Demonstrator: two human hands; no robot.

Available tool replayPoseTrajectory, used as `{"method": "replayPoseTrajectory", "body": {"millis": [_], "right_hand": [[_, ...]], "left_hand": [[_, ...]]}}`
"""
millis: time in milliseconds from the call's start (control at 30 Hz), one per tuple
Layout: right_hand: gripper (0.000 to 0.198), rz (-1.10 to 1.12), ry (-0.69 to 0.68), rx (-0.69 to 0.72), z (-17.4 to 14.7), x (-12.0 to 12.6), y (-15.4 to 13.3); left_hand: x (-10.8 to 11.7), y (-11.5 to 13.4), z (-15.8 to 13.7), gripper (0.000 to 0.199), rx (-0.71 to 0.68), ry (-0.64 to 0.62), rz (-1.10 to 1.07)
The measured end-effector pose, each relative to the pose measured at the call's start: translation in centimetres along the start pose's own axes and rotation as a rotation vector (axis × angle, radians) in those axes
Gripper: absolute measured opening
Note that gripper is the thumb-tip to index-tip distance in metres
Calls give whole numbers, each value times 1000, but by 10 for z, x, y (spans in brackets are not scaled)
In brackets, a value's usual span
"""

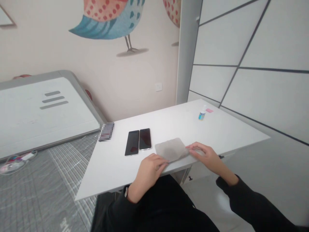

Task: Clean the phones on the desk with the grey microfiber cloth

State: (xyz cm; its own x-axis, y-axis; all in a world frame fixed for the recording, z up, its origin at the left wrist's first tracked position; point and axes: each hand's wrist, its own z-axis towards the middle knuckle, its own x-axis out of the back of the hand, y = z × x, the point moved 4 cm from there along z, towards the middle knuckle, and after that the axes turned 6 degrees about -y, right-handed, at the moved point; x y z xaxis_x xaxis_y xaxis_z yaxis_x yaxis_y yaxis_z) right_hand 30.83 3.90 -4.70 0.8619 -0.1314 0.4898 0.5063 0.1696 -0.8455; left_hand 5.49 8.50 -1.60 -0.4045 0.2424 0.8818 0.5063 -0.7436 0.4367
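Observation:
A thin grey cloth (171,149) lies spread on the white table close to its front edge. At its near edge, my left hand (150,169) pinches the cloth between thumb and fingertips. My right hand (206,156) has its fingertips closed on the cloth's right side, where the fabric creases slightly. Just left of the cloth, two dark-screened phones lie face up side by side: a smaller phone (145,139) and a longer black phone (132,142).
On the white table (108,170), a small bottle (201,115) with a blue label stands at the far right beside a pink slip (209,110). A blurred-out dark object (106,131) sits at the left edge. White panelled doors (270,93) rise along the right.

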Motion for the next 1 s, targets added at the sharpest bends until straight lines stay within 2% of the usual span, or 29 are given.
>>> {"method": "replayPoseTrajectory", "body": {"millis": [133,267,400,500,633,733,800,900,1000], "right_hand": [[29,-89,82,-13,33,-1,2],[21,-182,94,-39,61,-10,13],[10,-308,107,-42,71,-18,21],[9,-395,143,-15,69,-21,21],[20,-471,167,83,58,-22,13],[24,-488,75,183,52,-30,7],[27,-490,12,231,52,-36,7],[29,-491,-41,259,60,-42,10],[26,-486,-84,263,70,-43,14]], "left_hand": [[21,-15,29,21,173,20,146],[21,-31,50,28,201,18,234],[11,-43,58,30,177,-5,304],[10,-44,58,30,145,-6,351],[9,-32,47,36,74,-3,386],[-9,-16,31,52,-121,-124,380],[-21,-12,21,65,-195,-216,378],[-20,-21,16,70,-187,-256,373],[9,-52,19,63,-76,-179,388]]}}
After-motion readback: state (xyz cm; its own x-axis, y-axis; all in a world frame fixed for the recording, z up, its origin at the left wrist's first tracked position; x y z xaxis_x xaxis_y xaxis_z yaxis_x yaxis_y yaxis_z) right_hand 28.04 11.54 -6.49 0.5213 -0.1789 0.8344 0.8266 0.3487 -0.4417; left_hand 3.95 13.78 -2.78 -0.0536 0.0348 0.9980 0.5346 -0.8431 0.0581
